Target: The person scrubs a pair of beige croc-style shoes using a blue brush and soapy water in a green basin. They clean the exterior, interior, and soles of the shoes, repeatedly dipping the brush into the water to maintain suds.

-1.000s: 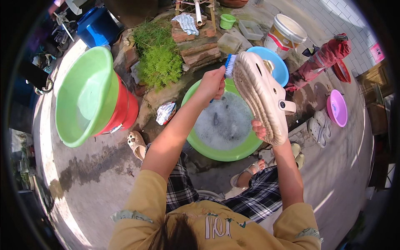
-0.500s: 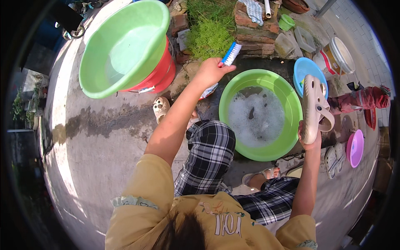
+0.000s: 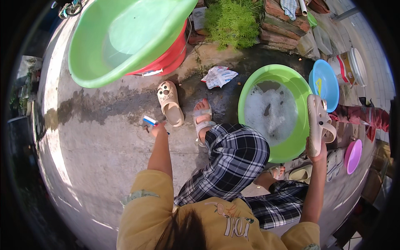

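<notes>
Low over the concrete on the left, my left hand [image 3: 159, 129] is closed around a blue scrub brush [image 3: 150, 121] whose white bristles face up and away. Beside it a beige clog [image 3: 170, 103] stands on the ground, near my sandalled foot. On the right, my right hand [image 3: 316, 152] grips another beige clog [image 3: 316, 121], held up on edge with its strap toward the right. That clog is over the right rim of a green basin [image 3: 246, 135] of sudsy water. The fingers under it are partly hidden.
A large pale-green tub [image 3: 87, 77] rests on a red bucket [image 3: 168, 62] at the upper left. A crumpled packet [image 3: 218, 77] lies beyond my foot. To the right are a blue basin [image 3: 327, 89], a white bucket [image 3: 348, 66], a pink basin [image 3: 353, 156] and more shoes [image 3: 301, 173].
My left hand has swung left and down with the brush, from beside the basin to near the ground by the standing clog. My right hand still holds its clog up. The view has shifted left.
</notes>
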Demonstrator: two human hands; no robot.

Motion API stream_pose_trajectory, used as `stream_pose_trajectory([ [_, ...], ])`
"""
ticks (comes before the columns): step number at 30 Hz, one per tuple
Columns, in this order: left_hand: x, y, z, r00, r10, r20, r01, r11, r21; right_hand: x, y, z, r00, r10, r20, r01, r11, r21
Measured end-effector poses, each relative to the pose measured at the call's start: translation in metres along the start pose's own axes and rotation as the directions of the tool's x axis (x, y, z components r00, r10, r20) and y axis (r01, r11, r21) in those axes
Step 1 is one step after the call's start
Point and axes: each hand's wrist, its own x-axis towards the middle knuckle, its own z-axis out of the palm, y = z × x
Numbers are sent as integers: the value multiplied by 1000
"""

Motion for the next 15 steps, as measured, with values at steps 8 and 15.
stream_pose_trajectory([
  [8,-10,-12,52,997,32,-68,-13,966,260,1,2,7,994,35,-108,-39,998,-43],
  [15,-63,40,23,808,-156,568,300,939,-169,-8,-6,21,999,31,-14,-32,997,-73],
])
